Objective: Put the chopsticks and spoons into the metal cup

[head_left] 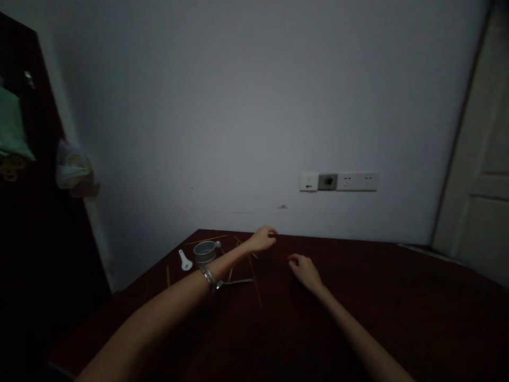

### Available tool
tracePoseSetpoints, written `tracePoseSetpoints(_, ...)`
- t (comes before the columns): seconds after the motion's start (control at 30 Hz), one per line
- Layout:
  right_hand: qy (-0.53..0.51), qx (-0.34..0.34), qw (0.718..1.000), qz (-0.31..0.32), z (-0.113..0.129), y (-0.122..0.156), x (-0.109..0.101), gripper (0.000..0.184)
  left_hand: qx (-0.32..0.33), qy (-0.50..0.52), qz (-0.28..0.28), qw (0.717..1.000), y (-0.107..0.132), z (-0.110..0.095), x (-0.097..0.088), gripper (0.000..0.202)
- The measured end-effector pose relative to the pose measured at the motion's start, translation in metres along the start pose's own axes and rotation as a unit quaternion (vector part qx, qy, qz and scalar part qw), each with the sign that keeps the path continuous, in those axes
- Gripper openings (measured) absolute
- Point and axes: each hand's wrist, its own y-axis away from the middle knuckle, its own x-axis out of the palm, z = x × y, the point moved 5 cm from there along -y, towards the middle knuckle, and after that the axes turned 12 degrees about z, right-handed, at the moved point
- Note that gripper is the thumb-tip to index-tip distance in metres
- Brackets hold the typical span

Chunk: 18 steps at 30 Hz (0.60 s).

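My left hand (pixel 262 239) reaches over the dark red table near the wall, with its fingers curved and a gap between them; nothing shows in it. My right hand (pixel 305 269) rests lower on the right, its fingers curled in and no object visible in them. Several thin wooden chopsticks (pixel 255 281) lie scattered under and around my left forearm. A round grey container (pixel 205 251) stands left of that forearm, with the head of a spoon (pixel 218 244) at its rim. A white short-handled spoon (pixel 185 261) lies beside the container. Another metal spoon (pixel 236 281) lies near my bracelet.
The table (pixel 358 297) meets a pale wall (pixel 246 106) with sockets (pixel 357 181) on it. A dark door (pixel 35 223) with a hanging plastic bag (pixel 73 167) stands at the left, a pale door (pixel 481 175) at the right. The light is dim.
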Motion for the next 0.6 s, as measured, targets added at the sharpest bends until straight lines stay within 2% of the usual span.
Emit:
tracePoseSetpoints(0.1,0.057,0.033,0.998,-0.002,-0.021,0.021,-0.024,0.034,-0.026,0.009,0.079,0.996,-0.008,-0.015,0.059,0.047)
tracePoseSetpoints(0.2,0.117,0.06,0.991,0.007,-0.036,0.048,-0.038,0.039,-0.032,-0.009,0.115,0.993,-0.005,-0.028,0.109,0.048)
tracePoseSetpoints(0.27,0.152,0.081,0.985,0.018,-0.043,0.068,-0.044,0.042,-0.028,-0.032,0.123,0.991,0.0,-0.032,0.133,0.052)
tracePoseSetpoints(0.43,0.176,0.168,0.968,0.067,-0.055,0.112,-0.046,0.053,-0.077,-0.079,0.126,0.986,0.004,-0.027,0.17,0.064)
tracePoseSetpoints(0.53,0.175,0.215,0.956,0.097,-0.06,0.129,-0.042,0.062,-0.117,-0.079,0.123,0.982,0.007,-0.025,0.181,0.066)
tracePoseSetpoints(0.6,0.171,0.219,0.955,0.105,-0.06,0.134,-0.039,0.064,-0.127,-0.085,0.11,0.982,0.012,-0.026,0.184,0.066)
